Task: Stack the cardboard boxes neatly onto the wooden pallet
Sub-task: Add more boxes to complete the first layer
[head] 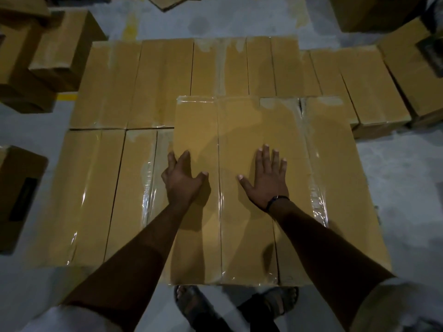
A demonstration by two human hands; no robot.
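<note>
So that the top boxes [239,125] sit square on the lower layer [100,178], I press my left hand [184,180] and right hand [267,180] on them, fingers spread, gripping nothing.

— What sort of place is this?
— A warehouse or packing floor. Sealed cardboard boxes [165,82] lie in rows, with more cartons [60,49] heaped at the edges.
— Anything besides boxes?
— Bare grey concrete floor [407,178], stained, with a yellow painted line [68,96] on it, and clear packing tape [316,202] over box seams.
</note>
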